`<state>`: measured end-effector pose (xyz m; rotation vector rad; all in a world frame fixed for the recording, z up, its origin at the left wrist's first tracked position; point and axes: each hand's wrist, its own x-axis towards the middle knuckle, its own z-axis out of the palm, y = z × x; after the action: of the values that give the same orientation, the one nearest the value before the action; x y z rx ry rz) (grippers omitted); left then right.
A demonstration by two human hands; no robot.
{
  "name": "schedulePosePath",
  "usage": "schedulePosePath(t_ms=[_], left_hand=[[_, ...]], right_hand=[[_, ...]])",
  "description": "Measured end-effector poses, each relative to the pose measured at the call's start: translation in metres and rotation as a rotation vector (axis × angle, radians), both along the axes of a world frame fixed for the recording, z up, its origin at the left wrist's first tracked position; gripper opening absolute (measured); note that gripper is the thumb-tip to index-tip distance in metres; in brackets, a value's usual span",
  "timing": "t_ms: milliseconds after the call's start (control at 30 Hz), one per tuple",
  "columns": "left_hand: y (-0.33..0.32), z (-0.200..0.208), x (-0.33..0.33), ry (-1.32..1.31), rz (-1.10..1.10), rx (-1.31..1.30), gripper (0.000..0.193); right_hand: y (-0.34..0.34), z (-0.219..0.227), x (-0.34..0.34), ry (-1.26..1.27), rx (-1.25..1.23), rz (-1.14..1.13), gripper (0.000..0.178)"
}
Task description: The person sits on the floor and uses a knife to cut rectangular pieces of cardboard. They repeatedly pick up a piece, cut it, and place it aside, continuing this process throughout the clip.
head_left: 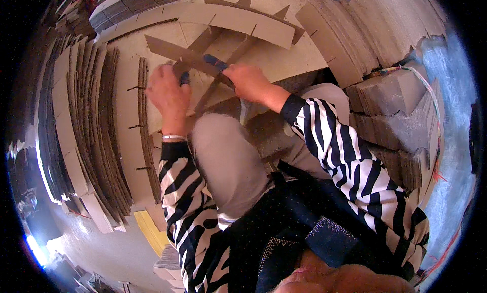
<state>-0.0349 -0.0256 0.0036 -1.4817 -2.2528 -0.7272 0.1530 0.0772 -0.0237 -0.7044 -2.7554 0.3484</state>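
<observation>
My left hand [170,92], a bracelet at its wrist, is closed at the left end of the work, its fingers around a cardboard strip [181,65] seen partly edge-on. To its right, my right hand [249,84] pinches a long brown cardboard strip [167,48] that slants across in front of both hands. Dark blue coverings [215,62] show on fingers of both hands. Crossing strips [207,39] stand on edge beyond and below the held strip, forming part of a divider grid. A long slotted cardboard strip [264,31] arches behind them. My palms hide where the pieces meet.
Upright stacks of cardboard sheets [83,115] line the left side, with a slotted stack [136,125] closest to my left arm. More cardboard stacks [345,39] stand at the right, beside a blue sheet [446,115] and a twisted cord [428,85]. My knees are just below the pale work surface [309,59].
</observation>
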Motion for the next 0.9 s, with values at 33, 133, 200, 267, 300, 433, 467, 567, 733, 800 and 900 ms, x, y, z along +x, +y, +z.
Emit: schedulePosePath(t_ms=[33,133,200,267,300,433,467,567,733,800,900], left_hand=[[0.004,-0.003,-0.007,0.101,0.106,-0.053,0.017],[-0.004,-0.024,-0.037,0.098,0.256,-0.347,0.016],[0.002,-0.033,-0.042,0.032,0.226,-0.454,0.016],[0.007,-0.033,-0.038,0.038,0.187,-0.451,0.014],[0.009,-0.033,-0.036,0.028,0.178,-0.461,0.014],[0.009,-0.033,-0.036,-0.017,0.170,-0.485,0.013],[0.012,-0.035,-0.037,-0.028,0.159,-0.487,0.013],[0.020,-0.040,-0.046,-0.061,0.208,-0.461,0.015],[0.007,-0.037,-0.049,0.035,0.091,-0.565,0.017],[0.012,-0.032,-0.046,0.008,0.048,-0.587,0.020],[0.000,-0.028,-0.068,-0.074,-0.016,-0.548,0.027]], right_hand=[[0.002,-0.004,0.002,0.020,0.004,0.010,0.031],[-0.001,-0.008,-0.009,0.034,-0.017,0.091,0.033],[-0.003,0.006,-0.004,-0.082,-0.043,0.080,0.034],[-0.002,0.008,0.002,-0.125,-0.026,0.080,0.037],[-0.002,0.009,0.005,-0.147,-0.017,0.083,0.038],[-0.003,-0.011,0.000,0.026,0.058,0.109,0.037],[0.000,-0.012,0.000,0.068,0.048,0.104,0.036],[0.003,-0.008,0.006,0.013,0.017,0.093,0.035],[-0.005,0.011,-0.004,-0.237,-0.156,0.073,0.035],[0.001,0.001,-0.002,-0.100,-0.101,0.059,0.034],[0.018,0.010,-0.008,-0.171,-0.147,0.059,0.034]])
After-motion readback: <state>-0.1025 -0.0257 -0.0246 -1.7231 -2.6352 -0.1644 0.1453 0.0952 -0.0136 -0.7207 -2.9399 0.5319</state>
